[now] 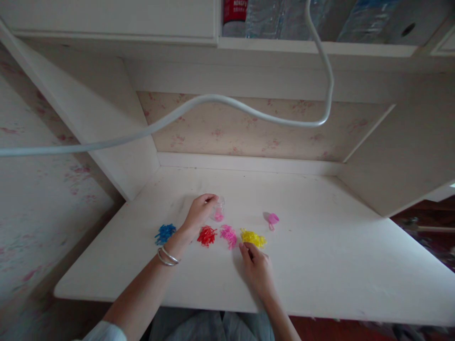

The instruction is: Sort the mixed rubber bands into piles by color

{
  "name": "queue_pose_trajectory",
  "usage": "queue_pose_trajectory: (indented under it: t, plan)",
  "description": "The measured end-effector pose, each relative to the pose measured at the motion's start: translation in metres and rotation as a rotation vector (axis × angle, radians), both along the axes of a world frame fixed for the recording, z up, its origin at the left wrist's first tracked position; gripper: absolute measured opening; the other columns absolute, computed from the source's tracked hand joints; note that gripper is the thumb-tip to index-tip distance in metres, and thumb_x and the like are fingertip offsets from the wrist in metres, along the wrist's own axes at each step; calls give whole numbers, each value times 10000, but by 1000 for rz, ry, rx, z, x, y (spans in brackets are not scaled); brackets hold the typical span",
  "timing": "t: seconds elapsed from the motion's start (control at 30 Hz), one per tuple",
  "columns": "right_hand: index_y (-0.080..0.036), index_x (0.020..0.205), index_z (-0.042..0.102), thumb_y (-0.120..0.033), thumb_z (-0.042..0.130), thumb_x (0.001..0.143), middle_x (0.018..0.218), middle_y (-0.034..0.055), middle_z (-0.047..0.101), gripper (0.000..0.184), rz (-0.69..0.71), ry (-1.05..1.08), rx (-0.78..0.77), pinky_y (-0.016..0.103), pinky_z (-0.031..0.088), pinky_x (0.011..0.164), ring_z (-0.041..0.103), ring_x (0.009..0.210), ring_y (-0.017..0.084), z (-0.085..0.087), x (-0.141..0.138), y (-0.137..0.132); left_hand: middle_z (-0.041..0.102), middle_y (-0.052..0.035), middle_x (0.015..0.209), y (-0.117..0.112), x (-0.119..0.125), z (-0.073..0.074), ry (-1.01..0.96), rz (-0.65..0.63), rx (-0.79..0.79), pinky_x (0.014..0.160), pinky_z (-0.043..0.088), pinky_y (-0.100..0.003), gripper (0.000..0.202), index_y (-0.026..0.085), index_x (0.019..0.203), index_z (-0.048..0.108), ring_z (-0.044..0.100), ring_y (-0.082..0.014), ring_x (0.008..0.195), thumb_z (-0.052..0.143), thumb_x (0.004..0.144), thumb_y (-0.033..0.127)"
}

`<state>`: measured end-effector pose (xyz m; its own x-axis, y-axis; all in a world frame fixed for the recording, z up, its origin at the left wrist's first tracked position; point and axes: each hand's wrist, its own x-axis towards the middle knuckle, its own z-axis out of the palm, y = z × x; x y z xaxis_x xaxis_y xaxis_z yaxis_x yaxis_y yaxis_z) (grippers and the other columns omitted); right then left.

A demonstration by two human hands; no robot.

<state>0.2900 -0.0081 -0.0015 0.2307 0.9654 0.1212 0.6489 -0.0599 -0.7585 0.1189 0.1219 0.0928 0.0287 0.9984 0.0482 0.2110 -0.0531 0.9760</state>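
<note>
My left hand (202,208) is closed on the upper side of a small clear bottle (221,204), which stands on the desk with some pink pieces at its bottom. My right hand (256,267) is pinched at the near edge of a pile of yellow rubber bands (253,237); whether anything is between the fingertips is too small to tell. Between the hands lie a pink rubber band pile (228,236) and a red rubber band pile (206,236). A blue rubber band pile (165,234) sits left of my left wrist. Farther right rests a pink cap (272,218) with a loop.
The white desk (330,265) has side panels left and right (398,156). Overhead, a white cable (220,98) crosses the view in front of a shelf (320,47) holding wrapped bottles and a red-labelled container (235,10). The desk's front edge is close to my lap.
</note>
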Motion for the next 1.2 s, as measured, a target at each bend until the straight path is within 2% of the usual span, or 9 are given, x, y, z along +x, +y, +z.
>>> queue_pose_trajectory:
  t: [0.17,0.3,0.4,0.5,0.67,0.77,0.87,1.0,1.2]
  plan:
    - [-203,906,701,-545,351,912,760,54,705,490,5,18,-2,229,400,593,637,667,173,-2,0,0,603,1,577,-7,-5,3,-7,15,9,573,386,-221,359,132,916,682,544,-128,599,570,754,432]
    - [-193,933,711,-552,393,893,786,56,705,481,-13,109,6,235,422,630,624,676,170,-2,0,0,668,-29,758,-30,-11,-2,28,15,53,660,421,-237,305,171,882,672,580,-148,723,550,784,433]
    - [-165,906,717,-569,450,860,758,53,690,486,-55,244,22,238,426,618,593,665,167,0,1,1,671,-31,813,-58,-13,-19,80,-72,37,688,431,-251,304,178,876,660,579,-151,730,518,812,439]
    - [-139,900,718,-570,501,831,733,49,666,488,-81,362,50,238,414,589,558,658,163,12,3,7,670,-47,817,-90,-12,-44,119,-189,-33,672,432,-258,314,160,862,651,575,-155,719,483,834,423]
    - [-134,948,715,-558,529,820,714,28,633,480,-42,416,110,217,357,532,496,613,129,58,-7,36,649,-29,782,-125,-9,-75,249,-237,-14,658,412,-243,272,175,832,647,555,-140,705,434,864,342]
    - [-128,921,720,-581,529,804,641,7,592,505,-2,373,152,207,317,496,442,554,106,84,-16,64,637,-19,779,-133,-10,-78,320,-267,70,658,398,-233,249,193,841,649,549,-129,698,424,875,293]
    - [-132,879,728,-601,505,796,572,-14,547,526,44,286,157,205,271,459,386,500,89,95,-24,93,640,-19,793,-135,-12,-77,318,-273,91,665,403,-226,229,199,837,648,560,-127,715,431,871,262]
    - [-161,868,736,-587,490,794,596,-11,584,497,83,214,173,205,288,473,413,504,92,95,-32,117,639,-21,787,-135,-16,-77,295,-255,89,654,410,-222,228,200,829,645,562,-129,712,428,875,254]
    - [-183,835,745,-575,497,791,536,-17,560,466,89,179,154,210,278,467,407,475,100,88,-38,122,622,-9,754,-136,-18,-77,267,-260,98,633,398,-218,214,209,819,647,553,-120,688,441,870,239]
